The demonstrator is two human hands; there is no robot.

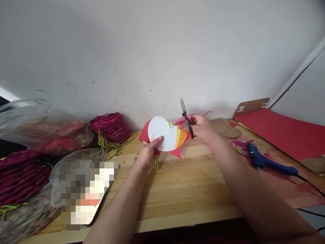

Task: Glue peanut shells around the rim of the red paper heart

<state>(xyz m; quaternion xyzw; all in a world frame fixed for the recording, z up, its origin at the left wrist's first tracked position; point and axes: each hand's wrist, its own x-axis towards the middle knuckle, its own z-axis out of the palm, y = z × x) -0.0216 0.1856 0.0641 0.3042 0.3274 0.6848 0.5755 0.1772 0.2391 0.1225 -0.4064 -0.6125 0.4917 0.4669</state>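
Observation:
In my left hand (149, 150) is a white round card disc (159, 130) with an orange and yellow printed edge, thumb pressed on its face. Red paper (145, 131) with pointed corners shows behind the disc. A small yellow-green cord loop (169, 125) lies at its upper right. My right hand (196, 125) is closed around what look like black-handled scissors (186, 118), their silver tip pointing up. Its fingertips are beside the cord loop; whether they pinch it I cannot tell. A yellow tassel (157, 162) hangs below the disc.
Left are magenta braided cord bundles (110, 127), clear plastic bags (38, 128) and a phone (91, 196) with a blurred screen. To the right lie a blue glue gun (269, 162) with a black cable, red sheets (284, 130) and brown card pieces (225, 128). A wall stands behind the wooden table (182, 189).

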